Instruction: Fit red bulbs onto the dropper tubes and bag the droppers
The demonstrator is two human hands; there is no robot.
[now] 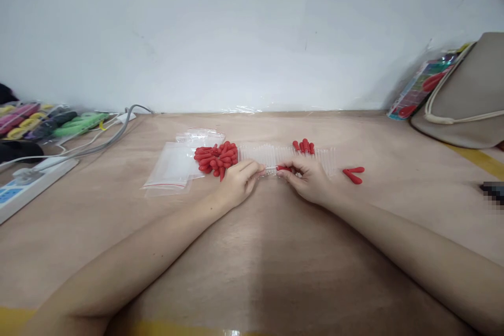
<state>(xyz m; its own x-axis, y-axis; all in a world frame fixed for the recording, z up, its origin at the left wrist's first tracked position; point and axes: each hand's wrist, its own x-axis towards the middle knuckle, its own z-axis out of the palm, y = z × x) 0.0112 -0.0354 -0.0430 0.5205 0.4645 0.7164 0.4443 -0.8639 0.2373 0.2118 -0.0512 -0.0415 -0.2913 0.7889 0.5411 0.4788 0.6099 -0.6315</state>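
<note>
My left hand point(240, 181) is closed on a thin clear dropper tube point(270, 168). My right hand point(310, 177) pinches a red rubber dropper bulb point(282, 168) at the tube's right end; whether the tube is inside the bulb I cannot tell. Behind my hands lies a row of clear tubes point(255, 153), partly hidden by my fingers. Several red bulbs point(304, 146) show at the far ends of tubes in that row. A heap of red bulbs point(216, 157) lies just beyond my left hand. Two red bulbs point(353, 174) lie to the right of my right hand.
Clear zip bags point(165, 165) lie flat left of the heap. A white power strip point(35, 184) with grey cable point(122, 131) sits at the left, near colourful wrapped items point(51, 122). A beige bag point(468, 89) and a packaged item point(421, 89) stand at the back right.
</note>
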